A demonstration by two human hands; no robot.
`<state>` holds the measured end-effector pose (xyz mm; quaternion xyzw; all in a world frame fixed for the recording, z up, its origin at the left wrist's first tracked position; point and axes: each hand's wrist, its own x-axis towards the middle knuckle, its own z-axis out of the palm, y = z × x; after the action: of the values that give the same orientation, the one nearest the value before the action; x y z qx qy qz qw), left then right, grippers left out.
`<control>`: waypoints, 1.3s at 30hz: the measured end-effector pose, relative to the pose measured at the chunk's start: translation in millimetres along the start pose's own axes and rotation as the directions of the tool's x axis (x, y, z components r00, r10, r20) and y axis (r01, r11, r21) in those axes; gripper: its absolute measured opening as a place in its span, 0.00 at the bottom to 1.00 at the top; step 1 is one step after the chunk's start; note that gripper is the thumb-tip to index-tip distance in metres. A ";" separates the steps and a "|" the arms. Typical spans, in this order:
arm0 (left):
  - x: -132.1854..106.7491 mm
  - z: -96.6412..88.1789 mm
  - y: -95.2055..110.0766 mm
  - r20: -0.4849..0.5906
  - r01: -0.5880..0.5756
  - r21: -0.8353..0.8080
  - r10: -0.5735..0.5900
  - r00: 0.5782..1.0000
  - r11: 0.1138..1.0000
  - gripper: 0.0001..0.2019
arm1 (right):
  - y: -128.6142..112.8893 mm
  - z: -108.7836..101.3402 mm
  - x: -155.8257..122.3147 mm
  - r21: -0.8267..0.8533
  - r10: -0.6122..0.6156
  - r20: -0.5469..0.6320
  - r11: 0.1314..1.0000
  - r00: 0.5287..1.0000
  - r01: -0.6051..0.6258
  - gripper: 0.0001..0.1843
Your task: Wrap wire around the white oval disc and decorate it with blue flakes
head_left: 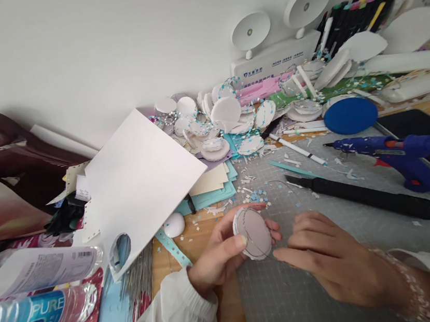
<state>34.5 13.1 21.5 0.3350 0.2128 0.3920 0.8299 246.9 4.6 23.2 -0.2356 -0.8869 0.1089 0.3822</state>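
Note:
My left hand [219, 257] grips a round white foam disc [253, 232], thumb across its face and fingers behind it. A thin wire [269, 256] crosses the disc and trails from its lower edge toward my right hand [335, 261]. There the fingertips are pinched together at the wire's end, just right of the disc; the thumb is mostly hidden. Beneath both hands lies a grey cutting mat [286, 293]. Small blue and white confetti pieces [256, 196] are scattered on the mat beyond the disc.
Right of the hands lie a black craft knife [372, 196], a blue glue gun [394, 149] and a blue round lid [350, 115]. White discs wound with beaded wire [225, 113] pile up by the wall. Leftward are a white board [137, 165] and a plastic bottle [41, 315].

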 end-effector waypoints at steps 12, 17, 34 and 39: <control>1.1 -0.5 -0.1 -0.091 -0.143 -0.011 0.141 0.986 0.990 0.26 | -2.2 -2.1 -1.8 -0.024 0.253 -0.250 0.963 0.935 -0.267 0.12; 2.3 0.0 1.5 -0.141 -0.176 -0.004 0.173 0.975 0.984 0.26 | 4.4 7.5 0.9 0.311 0.649 -0.211 0.754 0.731 -0.579 0.13; 4.6 -0.8 -4.7 0.145 0.184 -0.116 -0.167 0.975 0.976 0.26 | 4.5 0.4 8.7 0.445 0.571 -0.142 0.767 0.809 -0.463 0.05; 3.8 1.0 -4.2 0.123 0.110 -0.060 -0.102 0.987 0.992 0.26 | 2.7 1.7 7.3 0.434 0.545 -0.118 0.780 0.830 -0.451 0.07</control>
<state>39.5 13.7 18.8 0.3184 0.1672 0.3332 0.8716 242.2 10.6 25.6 -0.3937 -0.7003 0.3510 0.4810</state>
